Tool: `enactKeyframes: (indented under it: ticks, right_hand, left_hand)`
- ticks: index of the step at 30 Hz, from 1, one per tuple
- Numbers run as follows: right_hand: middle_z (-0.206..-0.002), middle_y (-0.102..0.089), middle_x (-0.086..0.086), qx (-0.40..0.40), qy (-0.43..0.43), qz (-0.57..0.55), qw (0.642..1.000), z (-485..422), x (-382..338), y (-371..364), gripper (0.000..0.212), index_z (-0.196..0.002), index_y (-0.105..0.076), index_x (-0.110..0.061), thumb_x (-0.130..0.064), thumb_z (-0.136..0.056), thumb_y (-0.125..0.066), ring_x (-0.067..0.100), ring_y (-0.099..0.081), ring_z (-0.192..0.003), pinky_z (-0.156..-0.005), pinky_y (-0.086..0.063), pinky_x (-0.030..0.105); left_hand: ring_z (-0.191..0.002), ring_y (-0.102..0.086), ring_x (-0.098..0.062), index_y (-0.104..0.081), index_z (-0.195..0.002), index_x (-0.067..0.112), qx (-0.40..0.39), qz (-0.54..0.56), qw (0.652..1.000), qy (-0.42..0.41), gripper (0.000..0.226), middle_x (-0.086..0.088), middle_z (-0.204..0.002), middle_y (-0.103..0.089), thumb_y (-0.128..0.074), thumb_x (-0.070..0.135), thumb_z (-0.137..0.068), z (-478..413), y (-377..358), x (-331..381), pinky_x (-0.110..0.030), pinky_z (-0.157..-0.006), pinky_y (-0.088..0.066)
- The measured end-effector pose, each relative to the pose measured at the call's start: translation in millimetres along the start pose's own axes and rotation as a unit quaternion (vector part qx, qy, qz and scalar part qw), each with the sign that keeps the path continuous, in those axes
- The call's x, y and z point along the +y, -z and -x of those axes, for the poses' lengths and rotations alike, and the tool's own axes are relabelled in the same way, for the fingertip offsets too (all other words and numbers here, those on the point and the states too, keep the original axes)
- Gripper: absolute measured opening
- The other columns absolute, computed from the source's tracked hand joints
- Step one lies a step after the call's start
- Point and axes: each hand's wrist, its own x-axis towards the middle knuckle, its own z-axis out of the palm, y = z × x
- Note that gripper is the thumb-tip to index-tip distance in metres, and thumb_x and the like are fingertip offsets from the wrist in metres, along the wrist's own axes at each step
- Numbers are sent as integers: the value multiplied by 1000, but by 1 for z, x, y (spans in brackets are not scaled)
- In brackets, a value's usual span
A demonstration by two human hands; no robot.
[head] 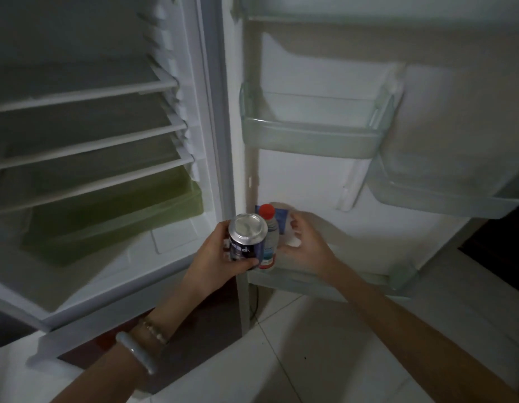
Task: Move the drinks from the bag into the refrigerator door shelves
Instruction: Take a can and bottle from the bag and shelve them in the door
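1. Nearest us, a pale bangle (136,351) and a beaded bracelet (155,330) sit on the left wrist, above the white floor tiles (325,359).
2. Our left hand (214,254) wraps its fingers and thumb round a dark blue can (248,239). We hold the can upright, silver top toward us, at the left end of the lowest door shelf (325,282).
3. Our right hand (306,245) is half curled beside a red-capped bottle (270,237). A pale, blurred film lies at its fingertips (bag or wrapper, we cannot tell), and we cannot tell whether the fingers grip it.
4. The bottle stands upright in that lowest shelf, just behind the can, with a blue pack (280,216) behind it.
5. Higher on the door hangs the clear middle door shelf (310,138).
6. Farther left, inside the refrigerator, white shelves (86,152) sit above a green drawer (112,216).
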Motion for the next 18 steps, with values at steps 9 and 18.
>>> enactKeyframes:
  ticks: [9, 18]
  right_hand:
    - [-123, -59, 11, 41, -55, 183, 981, 64, 6, 88, 64, -134, -43, -12, -22, -78, -73, 19, -55, -114, -94, -42, 27]
    - [-141, -40, 3, 101, -43, 340, 934, 148, -25, 147, 65, -143, -30, -21, -29, -87, -62, 19, -36, -128, -101, -33, 29]
  left_hand:
    - [-103, -56, 1, -48, -119, 28, -124, 96, 980, -125, 75, 9, -115, -60, -87, 26, -55, -12, -30, 107, -13, -80, -46]
    - [-92, -55, 10, -43, -116, 22, -154, 134, 948, -244, 66, 17, -105, -55, -84, 19, -64, -37, -57, 209, -8, -77, -45]
